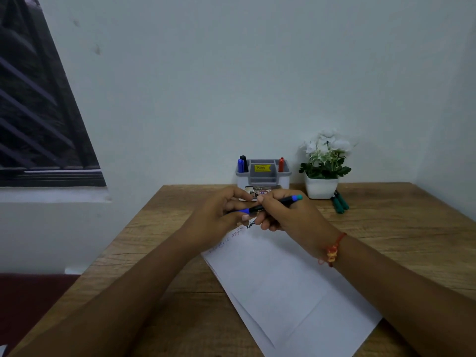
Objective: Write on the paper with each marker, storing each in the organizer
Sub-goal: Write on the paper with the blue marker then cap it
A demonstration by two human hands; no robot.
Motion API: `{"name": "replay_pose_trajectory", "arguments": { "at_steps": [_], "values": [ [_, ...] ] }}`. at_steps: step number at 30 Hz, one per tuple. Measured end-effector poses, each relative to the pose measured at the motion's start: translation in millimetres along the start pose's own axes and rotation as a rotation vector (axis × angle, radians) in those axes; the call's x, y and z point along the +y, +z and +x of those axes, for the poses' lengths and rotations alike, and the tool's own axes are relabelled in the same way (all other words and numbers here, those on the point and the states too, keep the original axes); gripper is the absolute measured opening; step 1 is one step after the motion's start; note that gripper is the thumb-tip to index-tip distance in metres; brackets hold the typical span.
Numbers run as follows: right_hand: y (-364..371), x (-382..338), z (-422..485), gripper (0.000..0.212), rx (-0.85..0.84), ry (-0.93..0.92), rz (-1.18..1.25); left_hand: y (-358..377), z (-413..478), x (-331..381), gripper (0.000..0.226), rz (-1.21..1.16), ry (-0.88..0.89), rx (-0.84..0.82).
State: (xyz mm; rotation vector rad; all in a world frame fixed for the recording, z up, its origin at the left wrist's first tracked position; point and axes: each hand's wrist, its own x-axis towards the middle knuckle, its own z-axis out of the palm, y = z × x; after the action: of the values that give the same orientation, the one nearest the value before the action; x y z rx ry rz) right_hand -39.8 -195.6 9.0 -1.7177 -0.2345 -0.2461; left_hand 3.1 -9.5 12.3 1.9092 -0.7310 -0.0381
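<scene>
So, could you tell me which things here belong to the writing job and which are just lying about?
Job: blue-capped black marker, white paper sheet, grey plastic organizer, loose green markers.
Lying about: white-flowered plant in white pot.

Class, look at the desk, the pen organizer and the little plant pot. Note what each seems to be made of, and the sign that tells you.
Desk: wood or wood-look laminate with a matt finish; brown grain lines show.
Organizer: probably moulded plastic, grey and white, with smooth, even walls.
Plant pot: white and smooth; could be ceramic or plastic, and the picture does not settle which.
</scene>
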Motion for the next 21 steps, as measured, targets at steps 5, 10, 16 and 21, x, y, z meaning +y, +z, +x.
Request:
{"name": "replay_pose_trajectory", "arguments": {
  "at_steps": [5,10,16,21],
  "values": [
    [-2,-2,2,0.025,-0.003,0.000,0.040,0,0,1,0.029,-0.052,0.006,0.011],
    [5,6,1,0.025,-0.031,0.024,0.152,7,4,4,0.037,-0.158,0.041,0.079],
    [0,9,8,0.020,0.164,0.035,0.054,6,6,-8,0.069,-0.038,-0.004,0.096],
    [-23,13,18,0.019,0.357,0.018,-0.389,-4,10,-17,0.071,0.291,0.020,0.234]
  ]
}}
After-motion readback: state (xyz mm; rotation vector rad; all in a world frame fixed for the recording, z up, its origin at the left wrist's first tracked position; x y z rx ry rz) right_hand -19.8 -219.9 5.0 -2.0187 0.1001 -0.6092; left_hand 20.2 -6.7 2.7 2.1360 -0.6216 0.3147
